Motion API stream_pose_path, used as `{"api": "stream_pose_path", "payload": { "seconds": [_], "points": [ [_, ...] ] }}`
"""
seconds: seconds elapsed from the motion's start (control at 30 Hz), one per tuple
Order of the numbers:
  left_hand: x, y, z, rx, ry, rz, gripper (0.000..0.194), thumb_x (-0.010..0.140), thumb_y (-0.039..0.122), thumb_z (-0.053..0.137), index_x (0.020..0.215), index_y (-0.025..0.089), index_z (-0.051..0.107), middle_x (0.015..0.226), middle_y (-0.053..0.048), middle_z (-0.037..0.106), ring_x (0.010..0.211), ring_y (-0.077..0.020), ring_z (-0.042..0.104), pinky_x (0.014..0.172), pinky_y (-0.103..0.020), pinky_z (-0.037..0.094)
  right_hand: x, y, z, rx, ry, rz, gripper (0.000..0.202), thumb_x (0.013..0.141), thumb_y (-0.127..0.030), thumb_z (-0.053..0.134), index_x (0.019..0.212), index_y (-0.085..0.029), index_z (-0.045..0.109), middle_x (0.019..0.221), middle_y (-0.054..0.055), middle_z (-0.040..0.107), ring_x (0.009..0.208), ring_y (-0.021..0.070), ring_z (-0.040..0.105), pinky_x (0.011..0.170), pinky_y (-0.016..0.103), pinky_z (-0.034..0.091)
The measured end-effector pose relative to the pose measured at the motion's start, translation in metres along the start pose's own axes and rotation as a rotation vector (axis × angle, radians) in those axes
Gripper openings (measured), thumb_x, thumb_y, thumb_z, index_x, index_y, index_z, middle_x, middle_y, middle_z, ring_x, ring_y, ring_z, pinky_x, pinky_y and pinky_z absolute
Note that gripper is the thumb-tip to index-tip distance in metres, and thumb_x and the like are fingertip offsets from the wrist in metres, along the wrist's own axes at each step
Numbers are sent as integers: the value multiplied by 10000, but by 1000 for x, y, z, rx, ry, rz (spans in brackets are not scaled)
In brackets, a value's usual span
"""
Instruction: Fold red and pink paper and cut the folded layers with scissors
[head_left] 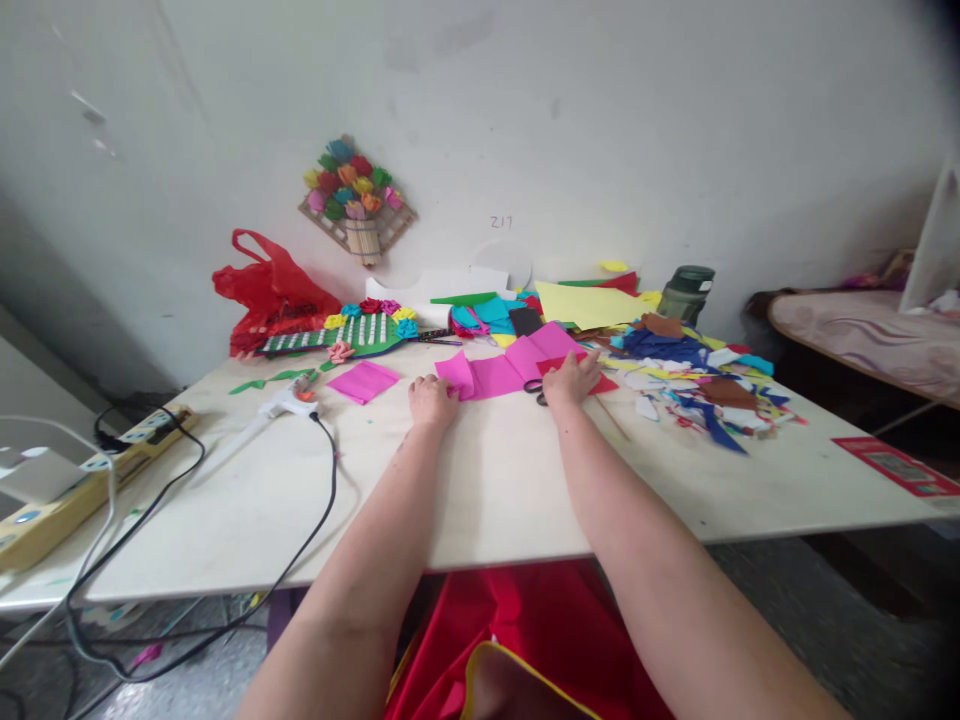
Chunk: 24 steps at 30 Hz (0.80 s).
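A long pink crepe paper strip (pixel 499 377), creased into sections, lies across the middle of the table. At its left end, my left hand (pixel 433 402) has its fingers bent and pressed together on the paper's edge. My right hand (pixel 571 380) rests on a red paper piece (pixel 606 384) near the strip's right part, fingers spread. Beside that hand are the black handles of scissors (pixel 534 386); their blades are hidden. A separate pink square (pixel 364 382) lies to the left of my left hand.
A white glue gun (pixel 289 400) and its cable lie left, near a power strip (pixel 135 450). Behind are a flower-trimmed green craft (pixel 367 335) and a red plastic bag (pixel 277 290). Coloured scraps (pixel 705 385) heap up at right, before a dark green bottle (pixel 686 293).
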<state>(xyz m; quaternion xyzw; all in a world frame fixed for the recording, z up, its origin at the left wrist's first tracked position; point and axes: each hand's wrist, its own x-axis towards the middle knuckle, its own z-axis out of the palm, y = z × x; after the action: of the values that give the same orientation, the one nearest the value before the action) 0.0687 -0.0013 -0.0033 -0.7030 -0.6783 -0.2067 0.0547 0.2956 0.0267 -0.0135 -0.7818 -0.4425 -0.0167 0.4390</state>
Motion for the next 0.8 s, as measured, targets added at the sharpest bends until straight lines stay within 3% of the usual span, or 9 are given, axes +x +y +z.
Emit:
{"api": "stream_pose_path", "payload": {
  "seconds": [0.1, 0.2, 0.3, 0.37, 0.53, 0.63, 0.8],
  "points": [
    [3, -2, 1, -13, -6, -23, 300, 810, 357, 481, 925, 202, 710, 971, -100, 652, 980, -242, 539, 891, -334, 383, -6, -8, -1, -28, -40, -217, 414, 769, -165, 485, 1165, -128, 599, 1430, 136, 351, 1307, 316, 279, 1058, 518, 165],
    [5, -3, 2, -49, 2, -57, 297, 812, 359, 483, 905, 197, 714, 940, -99, 667, 957, -228, 560, 877, -311, 397, -17, -23, 3, 0, -206, -463, 354, 801, -161, 461, 1099, -141, 651, 1272, 119, 548, 1173, 250, 466, 1031, 413, 284],
    [5, -2, 1, -98, 4, -91, 295, 810, 368, 488, 889, 196, 714, 924, -93, 678, 943, -224, 574, 848, -301, 415, -31, -36, 10, 58, -352, -699, 321, 828, -167, 449, 1054, -140, 675, 1178, 103, 621, 1119, 199, 524, 1014, 339, 336],
    [4, -1, 0, -126, 0, -114, 280, 806, 359, 490, 880, 205, 713, 933, -86, 682, 950, -222, 578, 829, -297, 426, -39, -43, 15, 80, -406, -799, 309, 829, -179, 468, 1056, -150, 676, 1207, 99, 606, 1164, 204, 499, 1034, 366, 323],
    [2, 1, -3, -156, -2, -185, 275, 793, 319, 476, 900, 218, 707, 957, -82, 684, 953, -222, 592, 792, -298, 446, -50, -49, 20, 9, -596, -786, 418, 854, -203, 459, 1254, -117, 546, 1387, 116, 436, 1296, 216, 374, 1078, 364, 273],
    [1, 2, -4, -164, 3, -210, 289, 776, 293, 465, 908, 208, 708, 963, -95, 683, 938, -232, 604, 780, -307, 452, -52, -49, 19, -89, -700, -744, 457, 894, -258, 420, 1320, -102, 469, 1403, 137, 407, 1297, 234, 374, 1075, 357, 270],
    [1, 1, -4, -172, -3, -237, 305, 750, 254, 449, 897, 194, 710, 947, -116, 683, 931, -243, 611, 766, -314, 453, -52, -50, 15, -172, -674, -778, 427, 910, -263, 392, 1266, -59, 510, 1319, 187, 495, 1234, 269, 442, 1039, 368, 295]
  ]
}}
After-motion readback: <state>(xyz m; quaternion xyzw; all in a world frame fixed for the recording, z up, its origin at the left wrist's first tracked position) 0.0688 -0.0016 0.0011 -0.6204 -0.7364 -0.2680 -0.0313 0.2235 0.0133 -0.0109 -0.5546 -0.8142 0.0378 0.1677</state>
